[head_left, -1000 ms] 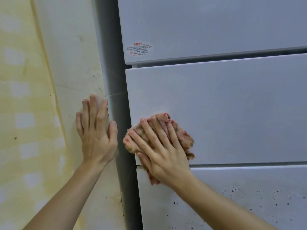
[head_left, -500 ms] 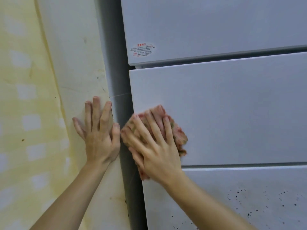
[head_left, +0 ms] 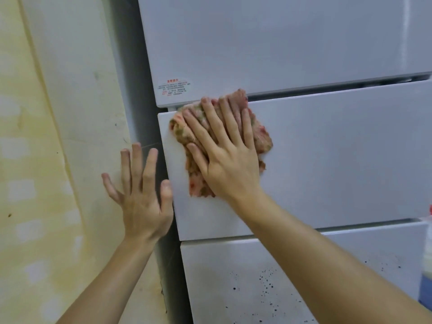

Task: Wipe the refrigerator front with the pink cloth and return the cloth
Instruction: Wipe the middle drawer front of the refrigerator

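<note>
Pink cloth (head_left: 258, 134) lies flat under the right hand (head_left: 230, 164), fingers straight, on the refrigerator (head_left: 339, 160) front; left hand (head_left: 142, 206) spread open.

Pink cloth (head_left: 263, 139): crumpled, pink with greenish-yellow patches, pressed flat under the spread fingers of the right hand (head_left: 229, 164). It sticks out past the fingertips, past the little-finger side and below the thumb.

Refrigerator front (head_left: 350, 148): pale grey-white, smooth, seen as three stacked panels split by dark horizontal gaps. The cloth is held on the top left corner of the middle panel (head_left: 315, 183); its top edge overlaps the gap to the upper panel (head_left: 280, 43). A sticker (head_left: 174, 87) with red print is seen just up and left of the right fingertips. The lower panel (head_left: 233, 265), under the right forearm, is marked with dark specks (head_left: 264, 280). The middle panel's left edge lies just beside the thumb of the left hand (head_left: 142, 206).
</note>
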